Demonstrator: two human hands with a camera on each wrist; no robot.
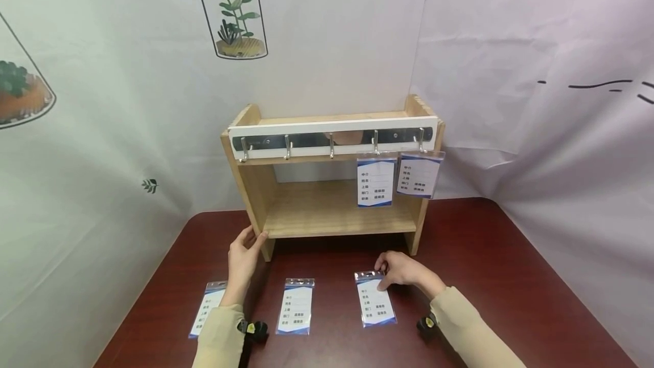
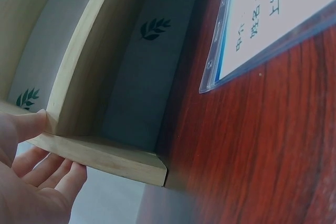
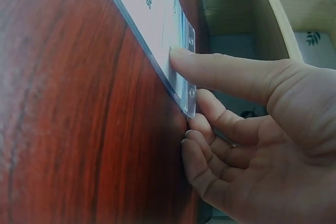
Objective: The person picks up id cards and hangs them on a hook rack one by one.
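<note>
Right hand [image 1: 403, 270] at the top edge of the right badge [image 1: 375, 299], which lies flat on the worktop [image 1: 511, 300] just in front of the shelf [image 1: 327, 209]. Right wrist view: thumb [image 3: 220, 72] lies on the badge's upper face near the clip end, the other fingers [image 3: 210, 145] curl under and against its edge. The hand pinches the badge; the badge is not lifted clear of the worktop.

Left hand [image 1: 244, 257] at the shelf's lower left corner. Left wrist view: thumb [image 2: 23, 127] against the side panel, fingers [image 2: 52, 171] extended under the bottom board's edge. Fingers near straight, touching the wood, not wrapped round it.

Two more badges flat on the worktop: middle badge [image 1: 296, 305] between the two forearms, left badge [image 1: 208, 308] partly under the left sleeve [image 1: 219, 337]. All three lie in a row, well apart from each other.

The shelf carries a hook rail [image 1: 332, 138] along its top front, with five hooks. Two hung badges [image 1: 375, 182] [image 1: 419, 175] are on the two rightmost hooks, side by side; the three hooks to the left are bare.

Backdrop: white cloth with plant prints behind and to the sides.
</note>
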